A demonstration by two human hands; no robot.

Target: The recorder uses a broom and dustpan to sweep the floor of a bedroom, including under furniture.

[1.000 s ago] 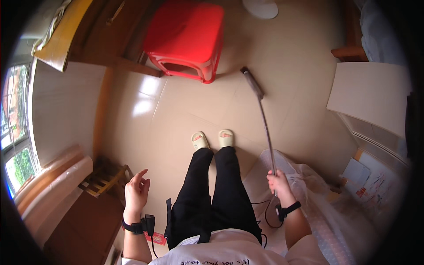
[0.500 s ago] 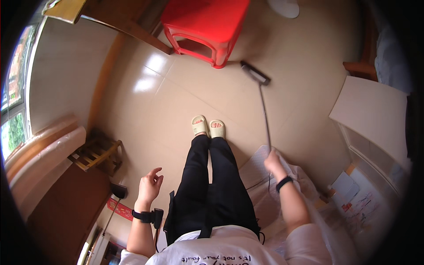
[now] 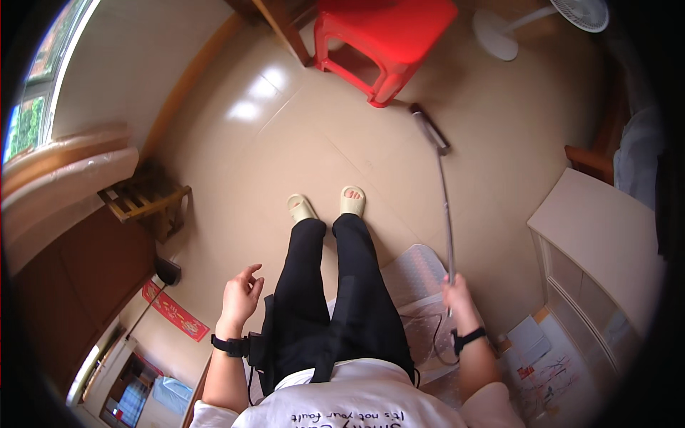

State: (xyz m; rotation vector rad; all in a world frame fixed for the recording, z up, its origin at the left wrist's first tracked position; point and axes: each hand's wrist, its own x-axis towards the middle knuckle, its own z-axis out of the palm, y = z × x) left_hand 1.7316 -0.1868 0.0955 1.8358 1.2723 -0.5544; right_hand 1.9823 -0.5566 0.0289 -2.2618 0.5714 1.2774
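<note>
My right hand [image 3: 462,305] is closed round the upper handle of a long-handled broom [image 3: 445,200]. Its thin grey shaft runs away from me to a narrow dark head [image 3: 429,129] on the floor, just right of a red plastic stool [image 3: 389,36]. The bristles are too blurred to make out. My left hand [image 3: 241,294] hangs in the air beside my left thigh, holding nothing, its fingers loosely bent and apart. Both wrists wear black straps.
A white fan [image 3: 497,39] stands at the far right. A pale cabinet [image 3: 592,235] is on the right. Clear plastic wrapping [image 3: 414,274] lies by my right leg. On the left are a wooden rack [image 3: 146,200] and a long-handled dark pan [image 3: 168,271].
My feet have stepped apart, and the view has turned, shifting the stool rightward. The broom's head has slid slightly nearer and to the right in view. My right hand still grips the broom.
</note>
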